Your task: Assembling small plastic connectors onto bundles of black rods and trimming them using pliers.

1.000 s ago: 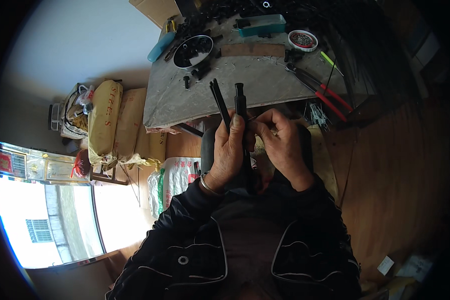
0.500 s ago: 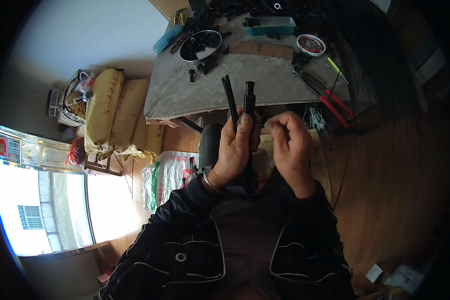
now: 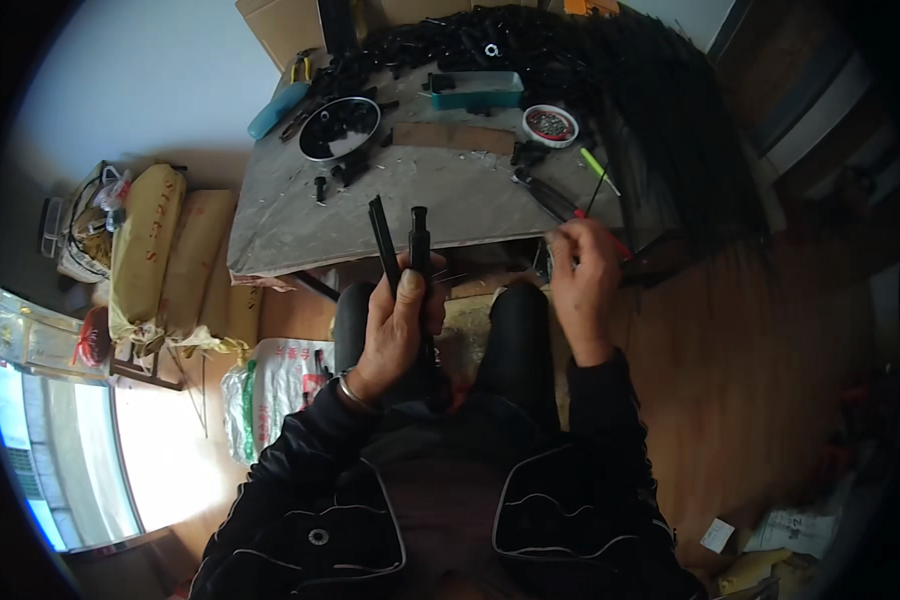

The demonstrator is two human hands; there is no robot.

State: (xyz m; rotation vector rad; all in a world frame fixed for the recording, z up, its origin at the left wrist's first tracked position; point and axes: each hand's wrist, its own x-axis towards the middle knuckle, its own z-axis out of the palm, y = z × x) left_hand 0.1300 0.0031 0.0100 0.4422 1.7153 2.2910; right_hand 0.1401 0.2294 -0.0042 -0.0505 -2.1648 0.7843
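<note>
Left hand (image 3: pixel 398 322) was clamped round two slim black bars (image 3: pixel 402 245), thumb on top, their ends sticking up and splayed toward 12 o'clock over the near edge of the grey work table (image 3: pixel 440 200), above the knees. Right hand (image 3: pixel 582 275) sat apart at approx 3 o'clock from the bars, fingertips pinched together at the table edge; whether sth small was in them I couldn't tell, too tiny and dark. It was just beside the red-handled pliers (image 3: pixel 570 208). Judging by that, the job looked mid-step: bars gathered and gripped, but nothing visibly fitted to their ends yet, and the right hand wasn't touching them. Plenty seemed left: a big heap of black rods (image 3: pixel 660 120) lay at 1 o'clock on the table, w/ a round tray of dark parts (image 3: pixel 338 128) at 11, a teal box (image 3: pixel 475 90) at 12 and a small white dish of tiny pieces (image 3: pixel 551 124) beside it. No finished stack that I could pick out.
</note>
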